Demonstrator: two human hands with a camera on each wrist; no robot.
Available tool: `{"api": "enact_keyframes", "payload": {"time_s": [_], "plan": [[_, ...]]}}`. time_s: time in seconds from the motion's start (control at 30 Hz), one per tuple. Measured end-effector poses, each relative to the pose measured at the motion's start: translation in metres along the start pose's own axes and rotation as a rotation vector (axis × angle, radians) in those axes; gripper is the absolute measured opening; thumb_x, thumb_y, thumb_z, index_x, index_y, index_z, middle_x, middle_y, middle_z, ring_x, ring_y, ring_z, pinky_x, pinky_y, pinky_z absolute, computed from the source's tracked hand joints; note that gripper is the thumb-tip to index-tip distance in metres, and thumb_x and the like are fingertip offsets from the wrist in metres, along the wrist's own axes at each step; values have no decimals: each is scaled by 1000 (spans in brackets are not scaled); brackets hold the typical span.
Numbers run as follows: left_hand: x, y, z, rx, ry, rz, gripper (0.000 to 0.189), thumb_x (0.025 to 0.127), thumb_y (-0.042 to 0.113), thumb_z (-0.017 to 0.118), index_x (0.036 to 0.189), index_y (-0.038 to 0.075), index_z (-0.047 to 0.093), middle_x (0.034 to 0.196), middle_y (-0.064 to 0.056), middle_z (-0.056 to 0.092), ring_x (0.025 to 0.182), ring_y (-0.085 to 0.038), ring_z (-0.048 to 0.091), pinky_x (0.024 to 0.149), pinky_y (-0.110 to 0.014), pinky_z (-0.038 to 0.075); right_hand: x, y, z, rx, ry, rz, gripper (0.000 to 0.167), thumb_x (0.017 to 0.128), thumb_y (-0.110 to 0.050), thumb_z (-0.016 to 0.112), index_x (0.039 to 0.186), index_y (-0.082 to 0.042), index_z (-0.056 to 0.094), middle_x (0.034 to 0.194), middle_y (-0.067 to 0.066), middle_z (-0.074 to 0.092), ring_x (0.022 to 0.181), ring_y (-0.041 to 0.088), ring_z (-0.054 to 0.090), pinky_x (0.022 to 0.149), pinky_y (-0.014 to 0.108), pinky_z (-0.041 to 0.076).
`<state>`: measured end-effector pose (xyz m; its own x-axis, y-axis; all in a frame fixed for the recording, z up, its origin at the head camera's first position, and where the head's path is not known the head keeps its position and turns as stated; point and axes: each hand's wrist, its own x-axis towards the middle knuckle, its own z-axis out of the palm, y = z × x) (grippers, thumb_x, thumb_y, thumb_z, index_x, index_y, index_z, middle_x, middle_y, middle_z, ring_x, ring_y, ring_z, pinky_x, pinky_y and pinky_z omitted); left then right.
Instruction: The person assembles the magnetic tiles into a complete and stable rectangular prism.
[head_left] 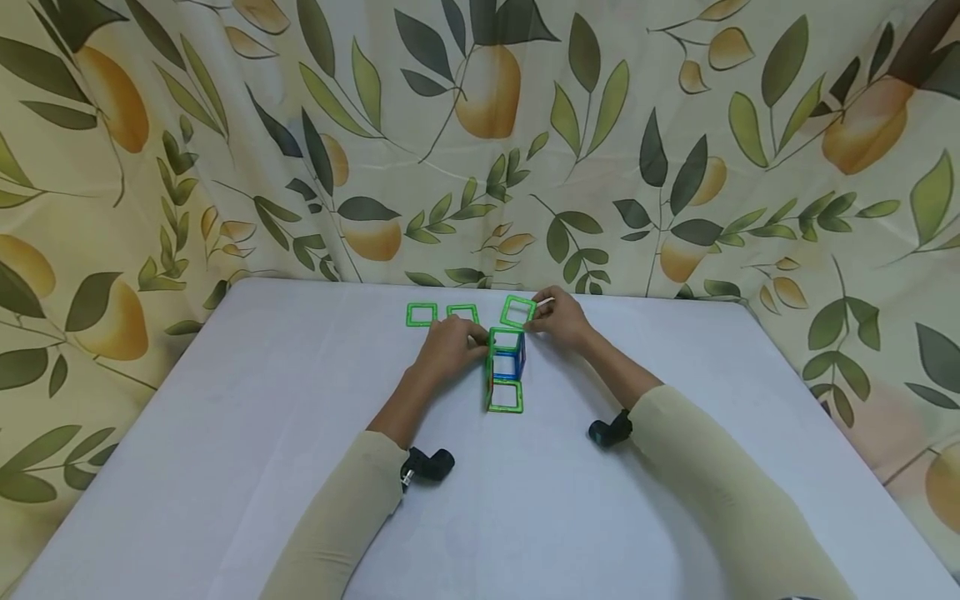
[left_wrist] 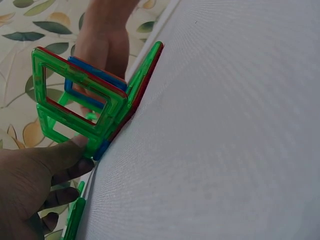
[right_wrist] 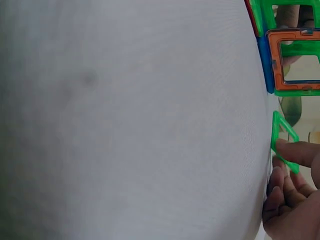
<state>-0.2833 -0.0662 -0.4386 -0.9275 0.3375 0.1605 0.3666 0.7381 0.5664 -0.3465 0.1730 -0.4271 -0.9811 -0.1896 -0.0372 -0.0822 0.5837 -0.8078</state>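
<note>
A small structure of magnetic tiles [head_left: 507, 382], with green, blue, red and orange square frames, stands on the white table. My left hand [head_left: 447, 348] is at its left side, thumb and forefinger pinching a lower corner of a green frame [left_wrist: 75, 116], as the left wrist view shows. Beyond the structure, slightly right, my right hand [head_left: 562, 319] pinches a loose green square tile [right_wrist: 275, 131] between thumb and fingers. That tile is tilted, close to the structure's far end. An orange frame [right_wrist: 272, 62] shows on the structure's side in the right wrist view.
Two loose green square tiles, one at the far left [head_left: 422, 324] and one just behind my left hand [head_left: 462, 307], lie near the table's back edge. A patterned curtain [head_left: 570, 208] with leaves and fruit hangs behind the white tabletop [head_left: 262, 400].
</note>
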Motion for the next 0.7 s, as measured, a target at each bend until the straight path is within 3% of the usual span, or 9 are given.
{"api": "enact_keyframes", "payload": {"time_s": [0.17,0.33,0.5,0.7], "plan": [[1,0,-1,2,3,1,19,97,21,79,114,13,82,109,1,78,115,-20,63,101,-46,39,-4,0,-2,-4,9,-11,41,91,0,78,127,9,61,97,11,68,87,18,57,74,26,44],[0,-1,-2,-7,3,0,19,96,21,80,114,13,82,109,1,78,115,-21,63,103,-47,38,-11,0,-3,-1,-9,-6,25,97,-1,71,119,9,69,107,16,70,95,23,56,78,29,44],[-1,-2,-1,-8,-1,5,18,97,21,79,113,13,82,110,1,78,114,-21,63,103,-48,38,-17,2,-3,-6,13,-10,27,101,-2,64,125,7,70,120,22,70,104,27,59,86,31,46],[0,-2,0,-12,5,11,18,96,20,80,112,13,82,108,1,78,114,-20,64,100,-47,39,-25,4,-6,-27,41,-29,26,101,-4,63,125,6,71,122,22,71,104,28,62,84,30,48]]}}
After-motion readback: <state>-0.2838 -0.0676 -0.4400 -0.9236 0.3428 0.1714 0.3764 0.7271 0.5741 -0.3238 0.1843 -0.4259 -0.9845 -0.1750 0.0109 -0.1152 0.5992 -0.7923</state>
